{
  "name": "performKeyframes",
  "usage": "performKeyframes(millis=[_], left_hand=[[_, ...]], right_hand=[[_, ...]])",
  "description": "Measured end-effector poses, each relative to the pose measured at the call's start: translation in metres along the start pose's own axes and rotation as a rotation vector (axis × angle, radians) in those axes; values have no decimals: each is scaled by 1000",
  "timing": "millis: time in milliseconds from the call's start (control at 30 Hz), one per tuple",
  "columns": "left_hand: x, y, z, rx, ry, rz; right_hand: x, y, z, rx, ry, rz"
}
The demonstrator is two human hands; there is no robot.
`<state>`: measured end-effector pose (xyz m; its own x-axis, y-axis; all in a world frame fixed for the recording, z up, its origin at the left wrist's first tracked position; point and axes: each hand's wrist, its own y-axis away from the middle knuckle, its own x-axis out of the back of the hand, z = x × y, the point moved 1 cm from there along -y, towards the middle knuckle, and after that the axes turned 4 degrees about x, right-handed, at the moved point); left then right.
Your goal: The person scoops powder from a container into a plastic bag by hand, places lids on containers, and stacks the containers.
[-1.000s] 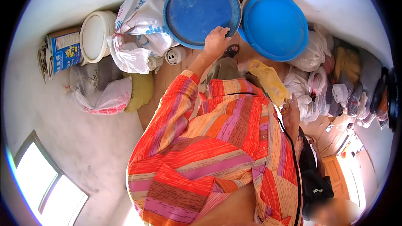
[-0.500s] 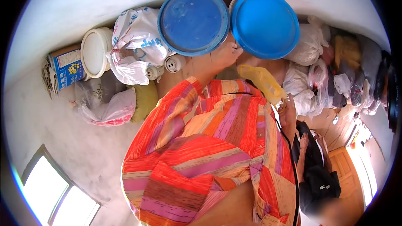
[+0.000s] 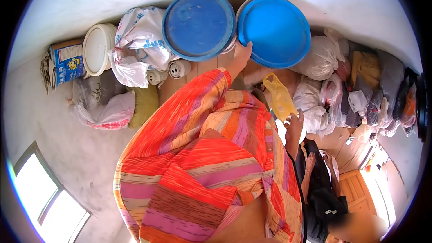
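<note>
My left hand (image 3: 242, 54) is at the near left edge of the bright blue lid (image 3: 273, 31), with the thumb over the rim. Its other fingers are mostly hidden, and its grip looks closed on the lid's edge. That lid covers a round bucket; a darker blue lid (image 3: 199, 25) tops the bucket beside it, left of my hand. Lower right, my right hand (image 3: 294, 123) is closed on a yellow plastic bag (image 3: 278, 94), which hangs out limp beyond the fingers.
Left of the buckets are a white bag (image 3: 141, 36), a white-lidded tub (image 3: 96, 50) and a blue printed box (image 3: 68, 65). Tied plastic bags (image 3: 321, 56) line the wall at right. Another person (image 3: 321, 198) in dark clothes sits at lower right.
My left hand has moved from the gap below the lids up to the bright blue lid's rim. My right hand keeps the yellow bag. The whole view has shifted slightly.
</note>
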<state>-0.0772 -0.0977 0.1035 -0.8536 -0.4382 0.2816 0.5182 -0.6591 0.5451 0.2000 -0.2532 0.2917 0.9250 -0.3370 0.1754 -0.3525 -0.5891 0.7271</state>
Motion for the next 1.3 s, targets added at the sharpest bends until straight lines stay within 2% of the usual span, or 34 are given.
performKeyframes(millis=[33, 100, 133, 167, 233, 300, 400, 433, 567, 633, 667, 733, 767, 833, 900, 967, 1000, 1033, 1067, 1167, 1233, 1300], left_hand=[[3, -4, -2, 1, 2, 3], [10, -14, 0, -94, -128, -74], [15, -6, 12, -189, -1, -106], [23, -5, 26, -190, 7, -95], [31, -7, 38, 429, 347, -359], [28, -6, 47, 462, 384, -366], [12, -8, 46, 564, 297, -335], [3, -6, 43, 483, 340, -318], [-11, 12, 40, 408, 438, -236], [-5, 4, 32, 477, 467, -238], [-4, 3, 27, 514, 477, -240], [1, 6, 33, 593, 586, -206], [3, 8, 40, 631, 681, -172], [-5, 2, 32, 614, 673, -151], [-14, 8, 37, 602, 679, -135], [-13, 29, 68, 567, 656, -23], [-18, 20, 50, 568, 661, -24], [-26, 3, 15, 519, 502, -28], [-32, -10, -1, 461, 343, -36], [-20, 20, 39, 474, 391, 16], [-19, 17, 27, 502, 382, -9], [-19, 14, 21, 531, 372, -28]], right_hand=[[-2, -13, 4, 0, 3, -3], [-4, -46, 15, 67, 208, -43], [-11, -57, 12, 77, 214, -52], [-19, -67, 10, 40, 210, -130], [-35, -80, 6, 9, 215, -210], [-50, -91, 4, -61, 102, -287], [-68, -102, -7, -53, 71, -373], [-75, -105, -11, -58, -4, -400], [-86, -142, -11, -40, -67, -472], [-96, -153, -19, -16, -429, -518], [-102, -162, -23, -18, -424, -517], [-112, -181, -28, 57, -151, -476], [-115, -189, -31, 56, -153, -477], [-119, -196, -38, 28, 58, -291], [-122, -187, -64, 87, 163, -258], [-130, -183, -85, 153, 267, -228], [-133, -185, -91, 205, 286, -154], [-135, -187, -95, 256, 304, -80], [-134, -190, -98, 265, 300, -79], [-123, -208, -103, 159, 451, -209], [-123, -217, -108, 28, 485, -383], [-123, -218, -107, -9, 477, -396]])
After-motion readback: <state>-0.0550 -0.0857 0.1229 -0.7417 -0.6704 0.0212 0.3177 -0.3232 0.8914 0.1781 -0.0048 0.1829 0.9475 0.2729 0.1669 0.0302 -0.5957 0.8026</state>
